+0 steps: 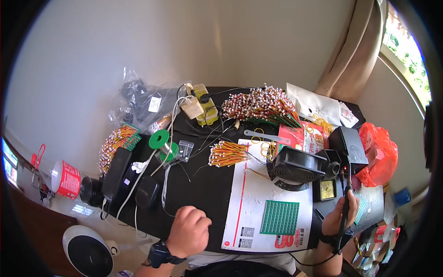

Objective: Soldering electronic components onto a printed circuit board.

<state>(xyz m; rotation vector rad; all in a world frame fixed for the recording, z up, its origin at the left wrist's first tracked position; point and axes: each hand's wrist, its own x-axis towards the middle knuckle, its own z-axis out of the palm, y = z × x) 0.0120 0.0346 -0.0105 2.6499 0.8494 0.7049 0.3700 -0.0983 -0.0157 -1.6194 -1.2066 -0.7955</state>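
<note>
A soldering iron [345,207] with a black handle is in my right hand [341,216], tip pointing away from me toward a black box-shaped unit [349,147]. The iron's cord droops from the near end of the handle. On a white printed sheet [240,203] lies a green circuit board panel [280,217] with rows of small units, left of my right hand. My left hand [188,231] is curled over the table's near edge, left of the sheet; its fingertips are hidden, so any small thing in it cannot be seen.
A black fan [297,165] stands beyond the panel, beside a small tray of yellow tip cleaner [327,189]. Bundles of orange wires [228,153] lie mid-table; a larger heap [260,106] is behind. A green solder spool [159,139], white cables and a red bag [378,152] flank them.
</note>
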